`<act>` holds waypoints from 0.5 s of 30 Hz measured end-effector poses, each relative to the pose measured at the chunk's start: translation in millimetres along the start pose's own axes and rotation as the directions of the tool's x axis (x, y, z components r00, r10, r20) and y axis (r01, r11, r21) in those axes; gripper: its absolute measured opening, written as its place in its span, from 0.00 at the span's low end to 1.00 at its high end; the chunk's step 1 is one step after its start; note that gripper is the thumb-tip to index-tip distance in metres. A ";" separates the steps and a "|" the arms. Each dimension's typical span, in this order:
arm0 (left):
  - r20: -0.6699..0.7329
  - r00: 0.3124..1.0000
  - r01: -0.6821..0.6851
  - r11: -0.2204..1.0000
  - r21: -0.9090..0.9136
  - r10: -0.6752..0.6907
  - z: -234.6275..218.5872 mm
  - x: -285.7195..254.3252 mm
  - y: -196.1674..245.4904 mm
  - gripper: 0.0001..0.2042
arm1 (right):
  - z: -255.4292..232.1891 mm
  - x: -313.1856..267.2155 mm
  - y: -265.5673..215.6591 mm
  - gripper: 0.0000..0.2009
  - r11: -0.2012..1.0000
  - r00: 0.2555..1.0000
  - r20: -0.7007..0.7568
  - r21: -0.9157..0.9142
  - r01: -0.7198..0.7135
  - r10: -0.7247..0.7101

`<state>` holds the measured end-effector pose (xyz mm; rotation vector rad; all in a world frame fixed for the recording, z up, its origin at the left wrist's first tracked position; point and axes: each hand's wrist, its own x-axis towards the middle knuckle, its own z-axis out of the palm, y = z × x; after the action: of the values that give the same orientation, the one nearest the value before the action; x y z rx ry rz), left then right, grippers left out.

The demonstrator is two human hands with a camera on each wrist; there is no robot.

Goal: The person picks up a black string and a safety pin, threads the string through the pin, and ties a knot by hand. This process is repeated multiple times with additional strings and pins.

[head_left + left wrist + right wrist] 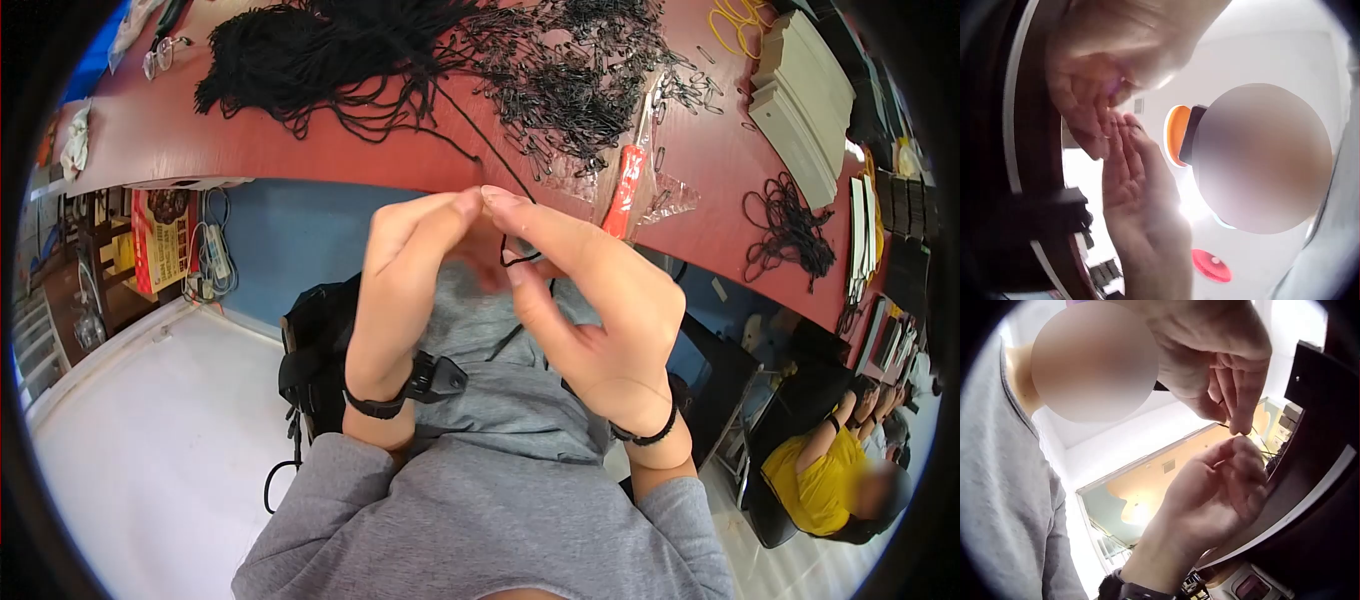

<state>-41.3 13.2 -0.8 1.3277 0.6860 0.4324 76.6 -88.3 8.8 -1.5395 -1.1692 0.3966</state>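
Observation:
A thin black cord bends in a small loop at the right thumb tip in the head view. The right hand holds it between thumb and fingers. From there the cord stretches up to the black pile on the table. Fingertip to fingertip with the right hand, the left hand pinches at the cord, thumb against index finger; its other fingers are curled. Both hands are raised over the lap, in front of the table edge. In the right wrist view the right hand sits above the left hand. Fingers hide most of the pinched spot.
On the red table lie a heap of black cords, many loose black safety pins and a red-handled tool on clear plastic. A tangle of black cord and grey boxes are at right. Another person sits at right.

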 end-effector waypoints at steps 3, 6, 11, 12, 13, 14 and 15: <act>-0.070 0.983 0.128 0.899 -0.419 -0.173 19.5 7.8 2.9 0.18 | -2.3 -2.8 -2.8 0.21 0.994 0.995 0.063 -0.076 0.078 -0.073; 0.044 0.988 0.153 0.862 -0.484 -0.151 18.9 10.6 -1.0 0.18 | -0.1 -12.7 -2.6 0.24 0.918 0.982 0.037 -0.351 0.185 -0.184; -0.007 0.985 0.130 0.775 -0.619 -0.170 25.0 12.3 -3.9 0.11 | -5.3 -19.5 4.9 0.24 0.870 0.954 0.059 -0.397 0.293 -0.295; -0.006 0.985 0.131 0.775 -0.619 -0.171 24.4 12.2 -4.9 0.11 | -6.8 -21.8 3.8 0.23 0.878 0.951 0.073 -0.369 0.305 -0.299; -0.021 0.988 0.099 0.733 -0.673 -0.153 23.0 12.3 -6.2 0.11 | -8.5 -24.7 2.6 0.23 0.878 0.952 0.073 -0.369 0.303 -0.298; -0.037 0.990 0.067 0.688 -0.723 -0.136 21.8 12.2 -6.9 0.11 | -10.0 -27.7 1.1 0.22 0.910 0.962 0.097 -0.311 0.273 -0.255; -0.037 0.990 0.068 0.688 -0.723 -0.136 21.5 11.8 -6.5 0.11 | -10.9 -29.5 0.6 0.21 0.938 0.969 0.125 -0.253 0.239 -0.213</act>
<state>-18.8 3.8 -7.5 0.5097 0.5659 0.5963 71.8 -118.7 2.2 -1.6041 -1.5070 0.1636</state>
